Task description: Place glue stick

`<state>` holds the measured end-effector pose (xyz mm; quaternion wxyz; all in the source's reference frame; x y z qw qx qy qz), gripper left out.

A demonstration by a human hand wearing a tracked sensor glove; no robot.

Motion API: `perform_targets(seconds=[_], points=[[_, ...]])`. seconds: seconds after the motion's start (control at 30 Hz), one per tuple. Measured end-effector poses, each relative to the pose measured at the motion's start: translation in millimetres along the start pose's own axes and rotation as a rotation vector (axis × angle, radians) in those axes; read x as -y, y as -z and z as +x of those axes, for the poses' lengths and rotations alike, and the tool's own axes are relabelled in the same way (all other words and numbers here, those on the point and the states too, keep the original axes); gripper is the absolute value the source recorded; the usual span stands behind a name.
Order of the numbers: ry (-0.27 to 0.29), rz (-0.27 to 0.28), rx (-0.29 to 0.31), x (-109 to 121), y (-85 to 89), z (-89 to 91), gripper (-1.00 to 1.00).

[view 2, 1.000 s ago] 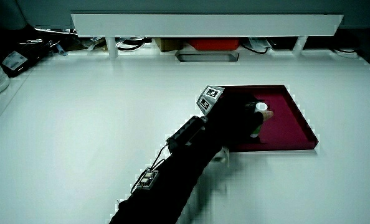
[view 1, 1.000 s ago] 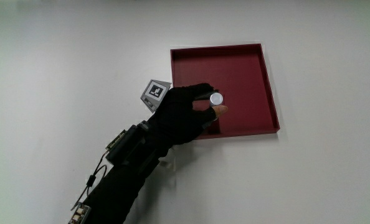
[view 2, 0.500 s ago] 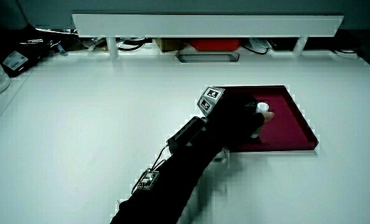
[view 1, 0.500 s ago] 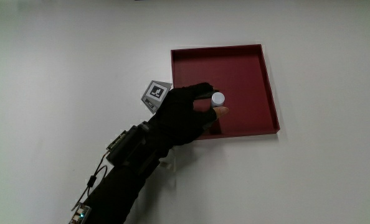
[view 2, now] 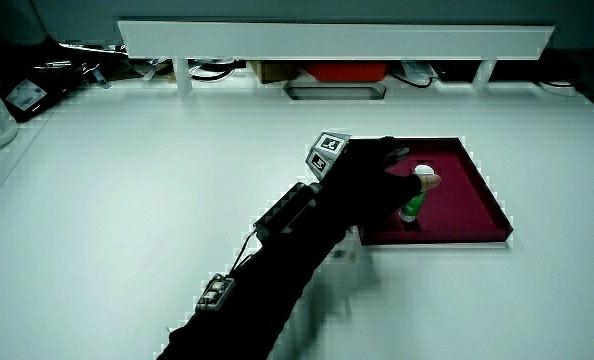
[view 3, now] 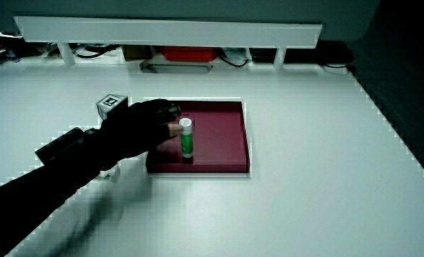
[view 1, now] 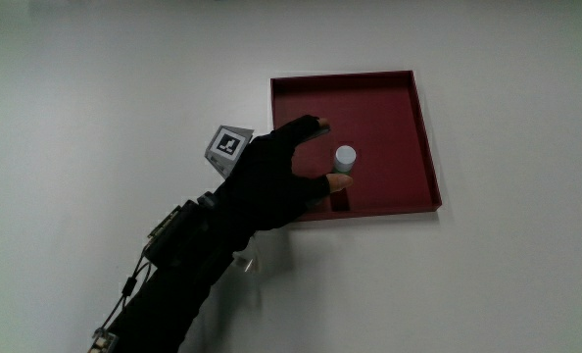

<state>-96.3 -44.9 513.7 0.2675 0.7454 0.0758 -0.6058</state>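
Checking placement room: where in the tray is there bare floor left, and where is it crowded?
Bare floor lies between the glue stick and the red tray's rim farthest from the person. It is crowded around the stick, where the hand reaches in.

The hand (view 1: 276,181) hides one corner of the red tray (view 1: 409,118); the forearm (view 2: 267,290) is cut off by the edge.

A dark red square tray (view 1: 423,118) with low walls lies on the white counter (view 1: 95,98). Inside it a glue stick (view 1: 345,157) stands upright, its round white cap facing up, nearer to the person than the tray's middle. The hand (view 1: 276,181) in its black glove lies over the tray's wall just beside the stick, fingers (view 1: 306,127) spread and loose around it, one bare fingertip close to the cap. The patterned cube (view 1: 227,144) sits on the hand's back, and the forearm (view 1: 173,265) runs back toward the person.
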Motion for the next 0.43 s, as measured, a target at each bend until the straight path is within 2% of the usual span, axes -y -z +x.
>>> perform_targets(seconds=[0.07,0.17,0.23,0.27,0.3,0.33,0.37,0.43], points=[[0.036,0.0,-0.019,7,-6.0,8.2,-0.9],[0.073,-0.037,-0.016,22,-14.3,28.5,-1.0],[0.07,-0.053,-0.078,32,-21.4,35.4,-1.0],[0.077,-0.076,-0.073,37,-23.3,42.0,-1.0],[0.076,-0.083,-0.121,41,-26.3,45.1,-1.0],[0.046,-0.095,-0.114,45,-27.9,48.6,-1.0],[-0.013,-0.102,-0.15,50,-31.0,51.5,-1.0],[-0.069,-0.115,-0.204,61,-37.8,55.8,-1.0]])
